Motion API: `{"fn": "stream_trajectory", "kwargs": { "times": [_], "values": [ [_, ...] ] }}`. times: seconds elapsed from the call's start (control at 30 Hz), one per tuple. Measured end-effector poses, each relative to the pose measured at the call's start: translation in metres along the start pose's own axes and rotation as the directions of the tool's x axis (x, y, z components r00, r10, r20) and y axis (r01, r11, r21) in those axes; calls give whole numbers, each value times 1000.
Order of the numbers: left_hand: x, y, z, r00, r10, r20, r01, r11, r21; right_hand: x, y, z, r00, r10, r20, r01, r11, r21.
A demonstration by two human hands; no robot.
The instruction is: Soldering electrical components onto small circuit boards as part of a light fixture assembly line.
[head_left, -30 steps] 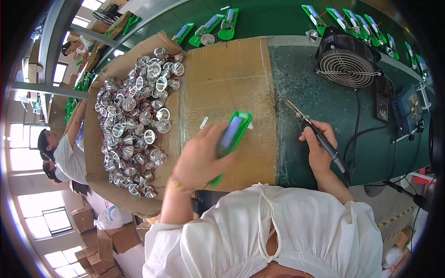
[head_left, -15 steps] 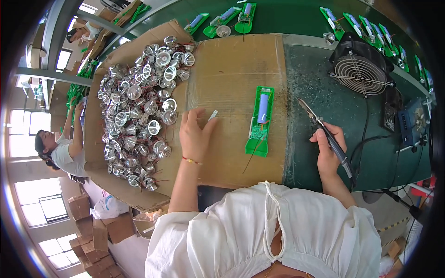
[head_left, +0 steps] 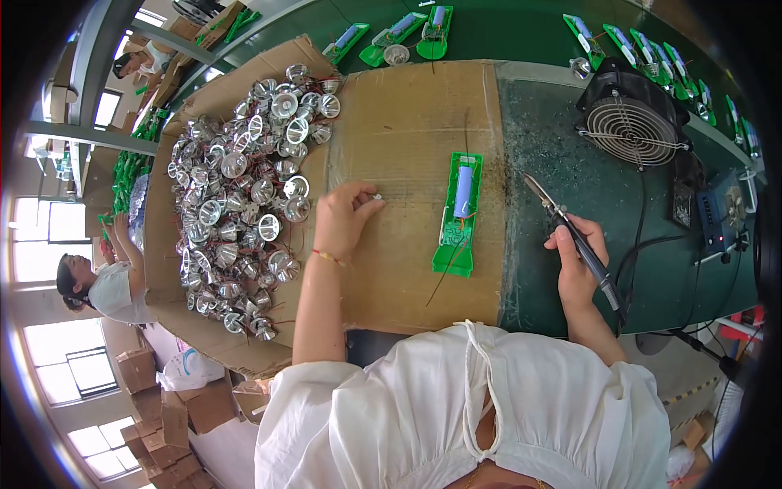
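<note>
My left hand (head_left: 340, 217) hovers over the brown cardboard sheet (head_left: 407, 269), left of the green housing. Its thumb and fingertips pinch a small whitish piece (head_left: 377, 196), mostly covered, whose kind I cannot make out. On the sheet lies an open green plastic housing (head_left: 453, 260) with a blue cylindrical battery (head_left: 463, 193), a small green circuit board (head_left: 453, 235) and thin wires, one dark wire trailing toward me. To its right, my right hand (head_left: 580, 259) is wrapped round the black handle of a soldering iron (head_left: 575, 235), whose metal tip points up and left, clear of the housing.
A cardboard box (head_left: 163, 261) heaped with silvery lamp reflectors (head_left: 235, 165) stands on the left. A black fan with a wire guard (head_left: 631, 134) and a blue soldering station (head_left: 720, 224) are at right. Several green housings line the far edge. A co-worker (head_left: 114, 285) sits beyond the box.
My left fingers have closed further round the small piece, which has turned and shows less. The right hand and soldering iron hold still. The co-worker's hands have shifted.
</note>
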State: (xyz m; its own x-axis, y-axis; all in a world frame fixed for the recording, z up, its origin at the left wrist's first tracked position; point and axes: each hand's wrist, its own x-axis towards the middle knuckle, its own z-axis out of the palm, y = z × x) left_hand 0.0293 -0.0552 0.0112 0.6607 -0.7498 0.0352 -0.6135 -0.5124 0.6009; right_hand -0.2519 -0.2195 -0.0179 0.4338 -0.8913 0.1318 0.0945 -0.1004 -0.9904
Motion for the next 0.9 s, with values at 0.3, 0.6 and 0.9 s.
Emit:
{"fn": "stream_trajectory", "kwargs": {
  "times": [0.3, 0.6, 0.9],
  "values": [
    [28, 33, 6, 999, -22, 44, 34, 958, -284, 0, -1, 0, 1000, 2, 14, -3, 999, 52],
    [46, 66, 75, 997, -55, 47, 73, 820, -568, 0, -4, -4, 999, 37, 20, -38, 998, 56],
    [68, 84, 68, 982, -12, 191, 80, 933, -351, 1, -3, -6, 998, 60, 18, -61, 996, 59]
  ]
}}
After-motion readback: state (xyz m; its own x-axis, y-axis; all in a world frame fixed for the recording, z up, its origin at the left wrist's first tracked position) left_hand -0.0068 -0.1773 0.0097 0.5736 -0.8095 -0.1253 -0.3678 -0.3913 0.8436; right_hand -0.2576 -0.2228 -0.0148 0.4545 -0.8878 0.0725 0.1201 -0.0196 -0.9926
